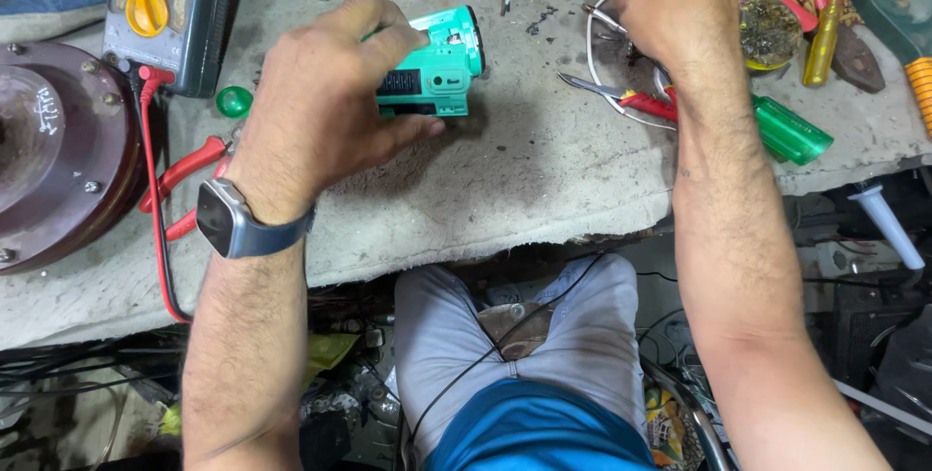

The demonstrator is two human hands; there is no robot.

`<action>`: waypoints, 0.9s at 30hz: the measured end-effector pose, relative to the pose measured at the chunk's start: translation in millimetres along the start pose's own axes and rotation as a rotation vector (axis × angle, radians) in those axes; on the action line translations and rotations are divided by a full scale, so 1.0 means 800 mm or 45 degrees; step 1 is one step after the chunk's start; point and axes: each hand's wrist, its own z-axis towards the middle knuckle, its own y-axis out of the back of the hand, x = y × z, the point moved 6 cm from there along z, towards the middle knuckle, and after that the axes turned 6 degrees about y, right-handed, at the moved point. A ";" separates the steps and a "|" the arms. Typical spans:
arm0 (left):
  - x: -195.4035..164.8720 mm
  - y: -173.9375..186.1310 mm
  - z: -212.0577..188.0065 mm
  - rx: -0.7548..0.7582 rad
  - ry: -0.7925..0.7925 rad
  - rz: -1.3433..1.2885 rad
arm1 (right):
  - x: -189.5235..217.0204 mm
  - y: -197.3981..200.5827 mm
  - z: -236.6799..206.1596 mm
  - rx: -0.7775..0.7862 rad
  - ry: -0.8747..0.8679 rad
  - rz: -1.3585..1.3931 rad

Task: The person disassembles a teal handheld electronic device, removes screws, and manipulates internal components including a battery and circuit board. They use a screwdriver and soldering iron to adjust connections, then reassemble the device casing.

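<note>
Left hand (325,102) gripped a teal plastic device (437,65) with black vents, lying sideways; right hand (680,0), at 1 o'clock, closed among red-handled tools (646,102), contents indiscernible.

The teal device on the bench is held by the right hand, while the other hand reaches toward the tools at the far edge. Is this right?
Not quite. The head view shows the left hand, the one with the wristwatch, holding the teal device. It is the right hand that reaches toward the tools at the far edge.
</note>
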 end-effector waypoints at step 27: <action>-0.013 -0.007 -0.024 -0.065 0.068 0.085 | 0.152 -0.046 -0.037 0.810 0.307 0.859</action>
